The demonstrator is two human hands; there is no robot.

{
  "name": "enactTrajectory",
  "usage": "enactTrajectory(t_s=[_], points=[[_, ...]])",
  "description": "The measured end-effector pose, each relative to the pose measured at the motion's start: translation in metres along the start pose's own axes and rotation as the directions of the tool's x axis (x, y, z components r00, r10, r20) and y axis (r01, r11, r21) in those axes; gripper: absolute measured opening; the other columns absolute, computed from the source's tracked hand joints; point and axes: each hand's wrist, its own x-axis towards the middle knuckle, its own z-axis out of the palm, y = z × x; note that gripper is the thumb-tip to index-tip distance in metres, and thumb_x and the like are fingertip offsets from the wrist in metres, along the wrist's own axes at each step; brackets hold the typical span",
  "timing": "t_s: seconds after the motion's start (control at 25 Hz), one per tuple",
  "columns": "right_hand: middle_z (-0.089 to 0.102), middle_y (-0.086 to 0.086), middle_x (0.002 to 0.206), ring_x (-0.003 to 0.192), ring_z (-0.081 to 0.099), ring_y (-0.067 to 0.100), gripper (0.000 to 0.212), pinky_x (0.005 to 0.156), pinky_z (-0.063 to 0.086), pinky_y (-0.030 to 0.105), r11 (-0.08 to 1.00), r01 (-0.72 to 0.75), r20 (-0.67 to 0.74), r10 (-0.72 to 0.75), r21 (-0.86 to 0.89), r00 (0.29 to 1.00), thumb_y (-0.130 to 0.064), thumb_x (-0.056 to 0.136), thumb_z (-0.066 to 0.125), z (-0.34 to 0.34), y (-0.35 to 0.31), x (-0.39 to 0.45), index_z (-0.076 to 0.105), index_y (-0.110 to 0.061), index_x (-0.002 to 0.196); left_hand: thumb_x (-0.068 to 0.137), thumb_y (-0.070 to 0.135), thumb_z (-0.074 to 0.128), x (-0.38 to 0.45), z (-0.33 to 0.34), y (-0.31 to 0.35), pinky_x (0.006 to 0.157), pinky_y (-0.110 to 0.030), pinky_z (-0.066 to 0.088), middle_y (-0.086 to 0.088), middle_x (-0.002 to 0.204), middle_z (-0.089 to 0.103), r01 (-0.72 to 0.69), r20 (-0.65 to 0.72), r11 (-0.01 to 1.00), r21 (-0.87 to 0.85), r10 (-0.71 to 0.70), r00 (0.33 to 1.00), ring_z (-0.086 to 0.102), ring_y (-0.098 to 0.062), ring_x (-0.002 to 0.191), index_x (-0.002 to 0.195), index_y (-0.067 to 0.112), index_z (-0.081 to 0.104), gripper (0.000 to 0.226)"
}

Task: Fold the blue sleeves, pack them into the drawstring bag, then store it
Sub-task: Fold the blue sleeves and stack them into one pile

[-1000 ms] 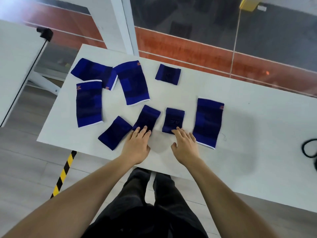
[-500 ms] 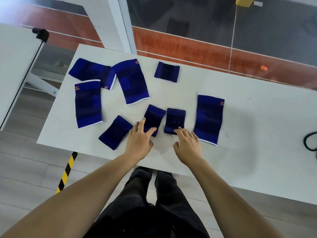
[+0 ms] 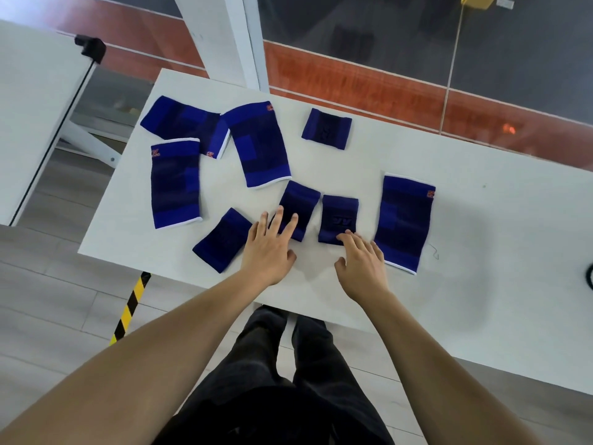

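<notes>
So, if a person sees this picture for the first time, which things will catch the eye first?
First the eight blue sleeves spread flat over the white table: four long ones and four short ones. Then the two bare hands at the near edge: the left hand lies with its fingers on a short sleeve, and the right hand touches the short sleeve beside it. No drawstring bag is in view.

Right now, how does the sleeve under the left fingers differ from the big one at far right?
The small sleeve is short and narrow; the long sleeve is clearly longer and wider. The small one lies tilted, the long one nearly straight. The left hand rests fingers on the small one; the right hand lies beside the long one, and contact cannot be told. The long one shows a white hem and orange logo; the small one shows neither. Both are blue knit, flat on the table.
</notes>
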Motion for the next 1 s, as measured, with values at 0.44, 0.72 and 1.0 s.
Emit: enactTrajectory(t_s=[0.44, 0.72, 1.0], points=[[0.053, -0.004, 0.143, 0.135, 0.042, 0.022, 0.04, 0.115, 0.026, 0.038, 1.0, -0.013, -0.038, 0.012, -0.018, 0.999, -0.021, 0.099, 0.048, -0.011, -0.009, 0.016, 0.054, -0.021, 0.138, 0.094, 0.033, 0.052, 0.0, -0.005, -0.007, 0.115, -0.045, 0.03, -0.011, 0.148, 0.045, 0.035, -0.105, 0.998, -0.045, -0.039, 0.994, 0.033, -0.033, 0.141, 0.137, 0.019, 0.053, 0.045], [0.033, 0.001, 0.161, 0.151, 0.022, 0.019, 0.053, 0.124, 0.014, 0.042, 0.997, -0.069, -0.071, 0.068, -0.015, 0.995, -0.019, 0.099, 0.048, -0.012, -0.007, 0.039, 0.038, -0.019, 0.152, 0.099, 0.022, 0.047, 0.1, -0.056, 0.039, 0.109, -0.042, 0.034, -0.006, 0.15, 0.043, -0.139, -0.197, 0.986, -0.092, 0.119, 0.973, 0.041, -0.029, 0.134, 0.145, 0.017, 0.043, 0.047], [0.033, -0.001, 0.161, 0.151, 0.024, 0.018, 0.054, 0.125, 0.01, 0.042, 0.994, -0.108, -0.104, 0.106, -0.02, 0.989, -0.019, 0.099, 0.047, -0.016, 0.007, 0.049, 0.039, -0.02, 0.152, 0.103, 0.028, 0.036, 0.184, -0.056, 0.061, 0.118, -0.047, 0.025, -0.012, 0.166, 0.012, -0.144, 0.008, 0.989, -0.024, 0.145, 0.989, 0.018, -0.031, 0.151, 0.159, 0.01, 0.006, 0.066]])
